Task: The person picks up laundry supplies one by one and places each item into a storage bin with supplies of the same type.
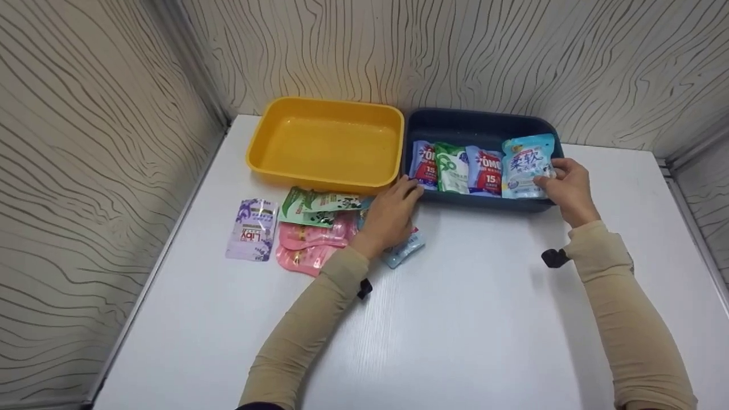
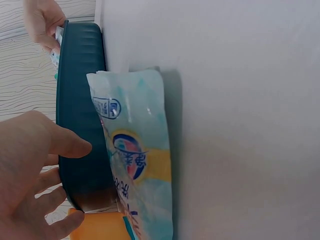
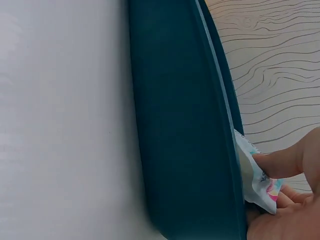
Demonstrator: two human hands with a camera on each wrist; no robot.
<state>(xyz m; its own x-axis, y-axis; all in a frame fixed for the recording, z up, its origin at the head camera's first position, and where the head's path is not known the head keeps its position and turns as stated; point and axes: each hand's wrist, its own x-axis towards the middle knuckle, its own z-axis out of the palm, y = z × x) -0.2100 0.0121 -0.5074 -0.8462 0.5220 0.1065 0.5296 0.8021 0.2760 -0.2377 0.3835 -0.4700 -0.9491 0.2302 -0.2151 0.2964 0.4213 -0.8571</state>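
Note:
My right hand (image 1: 572, 192) pinches a light-blue laundry pouch (image 1: 527, 165) at its right edge, at the right end of the dark blue bin (image 1: 458, 126). In the right wrist view the thumb (image 3: 282, 162) lies over the pouch, just inside the bin's rim. My left hand (image 1: 389, 219) is at the bin's front left corner; in the left wrist view its fingers are spread beside the bin wall (image 2: 82, 115). To the left of the held pouch, two purple OMO pouches (image 1: 485, 172) flank a green-and-white pouch (image 1: 453, 169) in the bin.
A yellow bin (image 1: 327, 145) stands left of the blue one. Before it lie green pouches (image 1: 307, 210), pink pouches (image 1: 304, 256) and a purple Liby pouch (image 1: 252, 230). A light-blue pouch (image 1: 403, 250) lies partly under my left hand. Patterned walls (image 1: 455, 51) enclose the white table (image 1: 455, 319).

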